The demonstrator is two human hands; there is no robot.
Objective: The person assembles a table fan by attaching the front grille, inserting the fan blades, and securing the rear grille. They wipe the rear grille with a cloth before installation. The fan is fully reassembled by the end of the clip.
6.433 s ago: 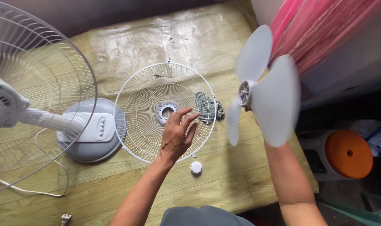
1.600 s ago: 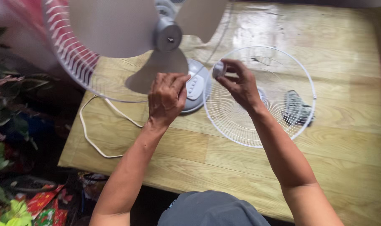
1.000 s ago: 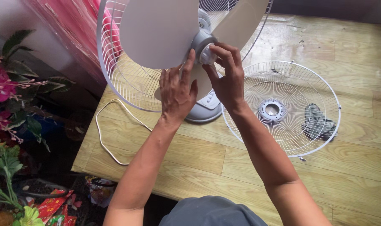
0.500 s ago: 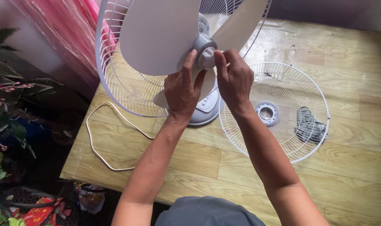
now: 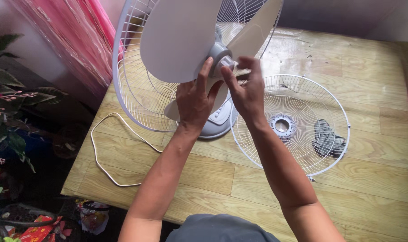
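Nearest the camera, the left hand (image 5: 194,104) is pressed flat against the lower fan blade (image 5: 179,40), thumb raised beside the grey hub (image 5: 220,54), fingers together and gripping nothing. The right hand (image 5: 245,92) is pinched by its fingertips (image 5: 225,74) on the small cap (image 5: 227,66) at the hub's front, mounted on the standing fan inside its rear guard (image 5: 132,96). Farther right, a loose front guard (image 5: 302,116) is laid flat on the wooden table (image 5: 374,148) with a grey cloth (image 5: 327,138) under it; a white cord (image 5: 106,148) is looped at left.
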